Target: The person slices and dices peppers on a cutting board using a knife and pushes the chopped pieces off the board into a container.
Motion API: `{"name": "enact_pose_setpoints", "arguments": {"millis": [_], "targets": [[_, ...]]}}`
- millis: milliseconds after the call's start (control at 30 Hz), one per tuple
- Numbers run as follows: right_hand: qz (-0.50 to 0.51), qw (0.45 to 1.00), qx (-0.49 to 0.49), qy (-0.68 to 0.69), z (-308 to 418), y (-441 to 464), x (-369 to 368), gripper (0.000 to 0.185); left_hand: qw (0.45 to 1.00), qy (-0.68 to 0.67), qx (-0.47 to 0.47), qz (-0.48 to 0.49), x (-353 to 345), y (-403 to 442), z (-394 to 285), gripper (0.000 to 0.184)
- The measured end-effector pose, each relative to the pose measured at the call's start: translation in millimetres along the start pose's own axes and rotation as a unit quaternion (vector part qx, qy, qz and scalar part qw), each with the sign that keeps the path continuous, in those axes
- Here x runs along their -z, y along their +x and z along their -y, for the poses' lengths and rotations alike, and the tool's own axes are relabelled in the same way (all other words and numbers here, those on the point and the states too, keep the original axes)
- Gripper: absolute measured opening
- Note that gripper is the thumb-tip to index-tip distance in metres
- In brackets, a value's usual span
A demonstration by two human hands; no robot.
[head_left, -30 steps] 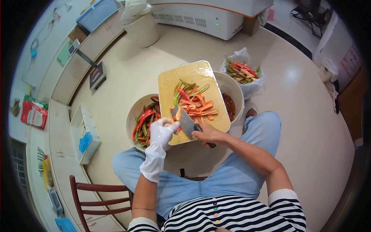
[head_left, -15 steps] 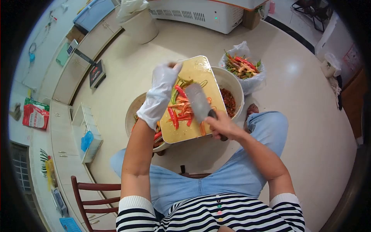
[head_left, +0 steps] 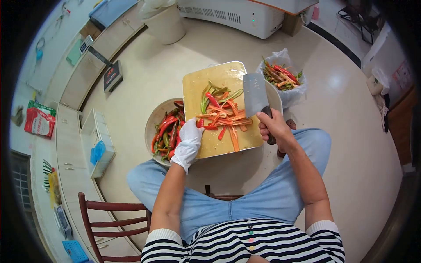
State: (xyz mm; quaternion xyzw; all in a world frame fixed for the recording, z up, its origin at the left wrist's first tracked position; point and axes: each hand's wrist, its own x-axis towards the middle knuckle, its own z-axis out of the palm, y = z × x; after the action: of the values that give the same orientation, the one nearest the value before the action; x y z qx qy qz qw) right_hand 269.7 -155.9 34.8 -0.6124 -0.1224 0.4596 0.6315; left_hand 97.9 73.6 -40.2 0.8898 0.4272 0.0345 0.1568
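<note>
A yellow cutting board (head_left: 210, 151) lies across two tubs, with split red and green chili peppers (head_left: 223, 116) spread over its middle. My left hand (head_left: 188, 139), in a white glove, is at the board's left edge, its fingers closed on a red chili pepper (head_left: 201, 123). My right hand (head_left: 277, 127) grips the dark handle of a cleaver (head_left: 255, 95), its broad blade over the board's right edge, beside the cut peppers. Left of the board, a tub (head_left: 151, 118) holds whole red and dark chili peppers (head_left: 169, 127).
The rim of a second tub (head_left: 276, 98) shows behind the cleaver. Beyond it stands a plastic bag (head_left: 287, 96) of chili peppers. A black scale (head_left: 113, 76) sits on the floor at the left, and a wooden chair (head_left: 116, 215) stands by my left side.
My left hand has come down from the board's far left corner to its near left edge. The cleaver has moved right, away from the cut peppers, which now show fully.
</note>
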Motion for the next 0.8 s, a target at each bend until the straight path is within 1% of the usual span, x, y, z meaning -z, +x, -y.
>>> {"name": "enact_pose_setpoints", "arguments": {"millis": [67,133,167,233,333,367,400,467,500,567,600,667,800], "targets": [[-0.005,1.0,-0.002,0.008,0,0,1,0.02,1.0,-0.011,0.006,0.019,2,1,4,0.037],[-0.009,1.0,-0.002,0.02,-1,2,3,0.019,1.0,-0.013,-0.027,-0.001,-2,0,10,0.033],[-0.01,1.0,-0.001,0.021,-2,2,4,0.019,1.0,-0.012,-0.029,-0.001,-4,-2,14,0.033],[-0.007,1.0,0.003,0.017,-3,4,7,0.019,0.993,0.009,-0.102,-0.05,-7,-9,21,0.026],[-0.017,1.0,0.004,0.008,0,4,10,0.019,0.995,0.027,-0.084,-0.042,0,-21,31,0.021],[-0.018,1.0,0.004,0.01,1,4,11,0.019,0.995,0.014,-0.084,-0.055,3,-26,32,0.019],[-0.018,1.0,0.013,0.015,2,5,13,0.019,0.995,0.015,-0.085,-0.054,10,-28,26,0.019],[-0.018,0.999,0.022,0.022,2,8,16,0.02,0.992,-0.038,-0.111,-0.044,28,-35,4,0.017],[-0.019,0.999,0.024,0.035,1,10,18,0.02,0.992,-0.038,-0.111,-0.044,34,-35,-8,0.017],[-0.019,0.998,0.026,0.047,0,12,18,0.02,0.98,-0.063,-0.175,-0.073,39,-22,-37,0.017],[-0.023,0.998,0.024,0.052,1,12,18,0.02,0.98,-0.065,-0.175,-0.074,36,-13,-48,0.017],[-0.029,0.998,0.023,0.055,3,11,20,0.019,0.953,-0.01,-0.285,-0.101,29,5,-68,0.022],[-0.039,0.998,0.033,0.046,6,7,19,0.019,0.952,-0.012,-0.29,-0.098,29,9,-84,0.028]]}}
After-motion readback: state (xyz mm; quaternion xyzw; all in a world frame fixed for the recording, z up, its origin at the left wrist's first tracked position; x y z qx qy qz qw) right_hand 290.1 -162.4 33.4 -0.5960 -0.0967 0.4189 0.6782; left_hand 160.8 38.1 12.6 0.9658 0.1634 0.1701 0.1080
